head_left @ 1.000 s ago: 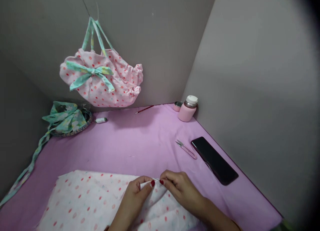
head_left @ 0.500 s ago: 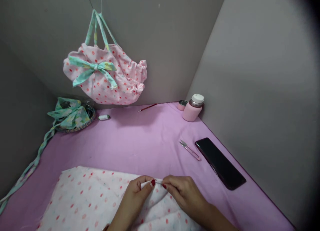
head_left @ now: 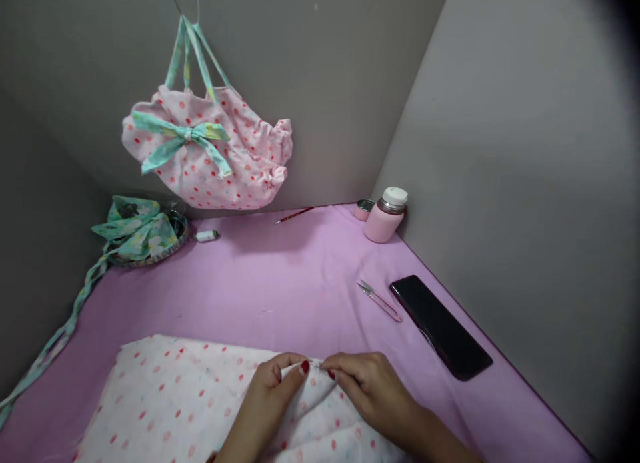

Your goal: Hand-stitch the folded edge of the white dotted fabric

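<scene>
A white fabric with red dots (head_left: 180, 399) lies on the pink-covered table (head_left: 270, 283) near me. My left hand (head_left: 273, 393) pinches a raised fold of this fabric at its far edge. My right hand (head_left: 367, 386) meets it fingertip to fingertip at the same fold, holding something thin like a needle, too small to tell for sure. Both hands rest on the cloth.
Small thread snips (head_left: 380, 301) and a black phone (head_left: 440, 326) lie to the right. A pink bottle (head_left: 386, 216), a small tin (head_left: 365, 209) and a red pencil (head_left: 295, 215) sit at the back. A dotted pink bag (head_left: 210, 153) hangs on the wall; green fabric in a basket (head_left: 137, 233) and a thread spool (head_left: 206, 235) lie back left.
The view has shifted slightly. My right fingertips have closed in against the left ones at the fold; otherwise the hands stay in place.
</scene>
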Available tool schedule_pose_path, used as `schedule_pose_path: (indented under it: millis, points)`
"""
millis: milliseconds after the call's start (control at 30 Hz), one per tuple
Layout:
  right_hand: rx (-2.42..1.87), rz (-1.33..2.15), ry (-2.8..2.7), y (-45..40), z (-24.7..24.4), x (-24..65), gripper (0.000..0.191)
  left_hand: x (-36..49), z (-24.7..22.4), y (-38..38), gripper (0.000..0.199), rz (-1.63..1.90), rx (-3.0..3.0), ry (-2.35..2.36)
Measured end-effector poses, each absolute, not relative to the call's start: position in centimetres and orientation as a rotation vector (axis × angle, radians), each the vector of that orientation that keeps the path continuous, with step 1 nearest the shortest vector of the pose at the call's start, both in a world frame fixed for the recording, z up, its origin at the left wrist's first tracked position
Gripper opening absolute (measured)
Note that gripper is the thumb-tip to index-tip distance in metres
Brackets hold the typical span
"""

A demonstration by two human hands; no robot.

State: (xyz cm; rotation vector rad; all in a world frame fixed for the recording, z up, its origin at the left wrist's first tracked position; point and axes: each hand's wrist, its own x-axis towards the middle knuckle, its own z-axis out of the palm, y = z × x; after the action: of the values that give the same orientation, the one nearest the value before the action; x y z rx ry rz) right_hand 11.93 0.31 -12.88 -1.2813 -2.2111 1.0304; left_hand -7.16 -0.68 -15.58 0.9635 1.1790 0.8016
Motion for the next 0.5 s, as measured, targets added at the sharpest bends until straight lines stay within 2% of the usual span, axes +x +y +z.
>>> schedule_pose_path:
  millis: [233, 500]
  points:
    - [-1.291, 1.042, -2.233, 0.5, -12.7, 12.2, 0.038, -7.1, -15.4, -0.7, 0.025, 0.794, 0.983, 1.153]
    - [-1.150, 1.198, -2.192, 0.6, -12.3, 12.3, 0.033, -6.9, -14.5, -0.5, 0.024, 0.769, 1.095, 1.199]
